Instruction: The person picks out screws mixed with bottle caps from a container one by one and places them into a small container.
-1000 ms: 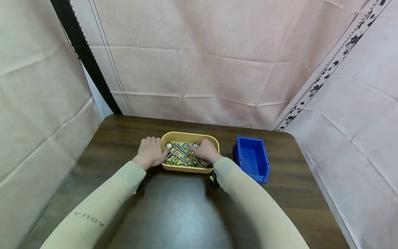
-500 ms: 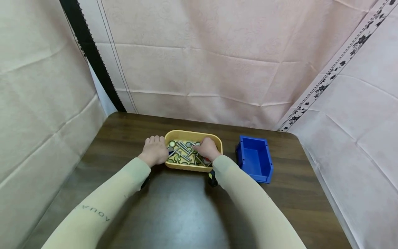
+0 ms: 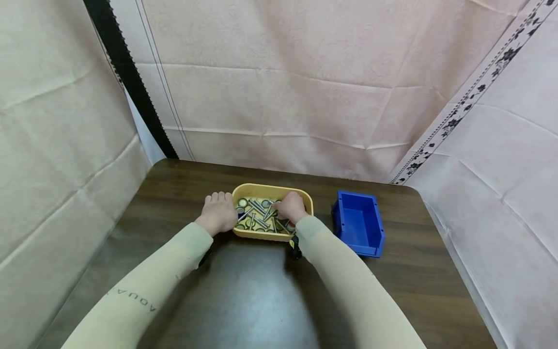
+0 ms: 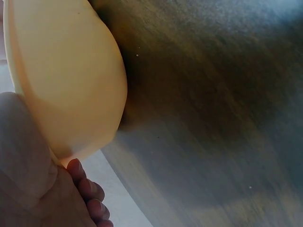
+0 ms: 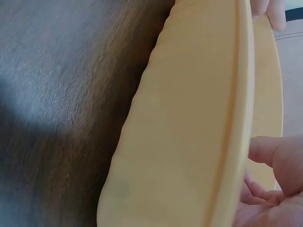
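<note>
A yellow tray (image 3: pixel 261 236) on the table holds several silver bolts (image 3: pixel 261 222) and round-ended pieces (image 3: pixel 242 202). My left hand (image 3: pixel 219 213) grips its left end; in the left wrist view, that hand (image 4: pixel 28 184) has its thumb side at the rim of the tray (image 4: pixel 80 80) and its fingertips curled at the outer wall. My right hand (image 3: pixel 292 207) reaches into the tray's right half, among the bolts. The right wrist view shows the thumb and bent fingers of this hand (image 5: pixel 277 177) behind the near wall (image 5: pixel 184 113), which hides whatever they touch.
A blue bin (image 3: pixel 359 223), with nothing visible inside, stands right of the yellow tray on the dark wooden table (image 3: pixel 253 291). Pale cloth (image 3: pixel 279 97) hangs behind the table and at both sides.
The head view has shifted slightly. My left thumb, earlier stretched over the tray's left end, lies closer to the hand. My right hand stays in the tray, its fingers drawn in a little.
</note>
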The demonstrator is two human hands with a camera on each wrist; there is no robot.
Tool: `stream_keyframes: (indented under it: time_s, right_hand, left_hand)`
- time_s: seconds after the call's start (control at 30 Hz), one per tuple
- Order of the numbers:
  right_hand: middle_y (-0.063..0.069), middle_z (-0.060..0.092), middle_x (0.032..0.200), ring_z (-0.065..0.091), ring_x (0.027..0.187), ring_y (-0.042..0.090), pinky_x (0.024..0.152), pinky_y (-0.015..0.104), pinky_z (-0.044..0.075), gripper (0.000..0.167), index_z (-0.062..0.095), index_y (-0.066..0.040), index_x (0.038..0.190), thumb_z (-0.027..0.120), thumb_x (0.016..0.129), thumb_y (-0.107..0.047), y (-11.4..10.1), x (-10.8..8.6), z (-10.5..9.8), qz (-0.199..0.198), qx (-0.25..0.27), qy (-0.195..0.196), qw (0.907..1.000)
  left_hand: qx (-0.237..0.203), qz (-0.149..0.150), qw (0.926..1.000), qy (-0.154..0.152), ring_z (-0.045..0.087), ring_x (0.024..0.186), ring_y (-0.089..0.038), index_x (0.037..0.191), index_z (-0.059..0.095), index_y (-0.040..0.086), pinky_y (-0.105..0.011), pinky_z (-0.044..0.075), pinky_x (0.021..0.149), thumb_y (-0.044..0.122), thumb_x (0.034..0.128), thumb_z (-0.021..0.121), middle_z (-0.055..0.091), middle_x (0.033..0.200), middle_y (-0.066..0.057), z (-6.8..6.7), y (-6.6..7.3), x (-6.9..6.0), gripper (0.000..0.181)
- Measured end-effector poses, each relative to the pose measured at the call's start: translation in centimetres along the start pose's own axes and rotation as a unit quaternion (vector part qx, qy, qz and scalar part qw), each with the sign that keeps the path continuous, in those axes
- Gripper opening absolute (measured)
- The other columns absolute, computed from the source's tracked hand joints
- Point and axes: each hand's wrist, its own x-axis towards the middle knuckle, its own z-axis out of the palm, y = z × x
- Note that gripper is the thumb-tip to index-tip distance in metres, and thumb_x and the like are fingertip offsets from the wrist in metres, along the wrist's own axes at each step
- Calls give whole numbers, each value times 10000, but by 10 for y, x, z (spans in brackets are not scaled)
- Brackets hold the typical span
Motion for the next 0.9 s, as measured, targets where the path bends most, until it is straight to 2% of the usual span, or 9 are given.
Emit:
stream_keyframes:
  time_s: [0.13,0.3,0.4,0.53,0.77,0.9]
  right_hand:
    - [159,636,609,681,643,303,480,341,460,354,580,-65,590,691,902,-190,-1,0,2,143,70,18,9999]
    - [162,689,690,696,629,259,579,379,543,231,719,27,761,715,880,-171,0,2,4,345,130,13,9993]
    - [155,693,695,698,633,254,629,379,556,213,725,46,808,724,872,-156,0,4,5,487,299,2,9984]
    - [143,688,678,693,617,247,608,375,557,181,711,59,848,726,863,-121,1,9,8,686,677,57,9953]
    - [145,668,657,676,585,234,569,366,553,125,688,76,851,697,843,-48,4,9,8,990,1550,109,9829]
    - [147,687,751,681,621,210,583,344,542,163,679,56,954,673,876,-87,3,4,6,1039,1917,-46,9759]
  left_hand:
    - [-29,7,10000,9,334,920,-327,1064,404,8,-476,263,850,273,995,392,392,974,-150,0,0,0,274]
    - [-39,27,10000,17,335,917,-328,1061,403,11,-479,265,849,277,995,392,393,968,-149,-1,0,-1,274]
    - [-39,30,10000,26,338,914,-328,1050,404,13,-482,269,849,274,996,388,396,962,-149,0,0,-1,267]
    - [-22,25,10000,49,340,914,-331,1026,403,16,-486,272,852,273,993,393,396,956,-151,0,1,-1,259]
    - [-31,20,10000,-7,342,919,-329,1034,402,14,-487,270,865,264,997,379,398,965,-151,-2,2,-3,255]
    - [8,-11,10000,-55,340,922,-332,1053,401,5,-486,267,864,262,999,372,399,969,-156,-4,2,-4,264]
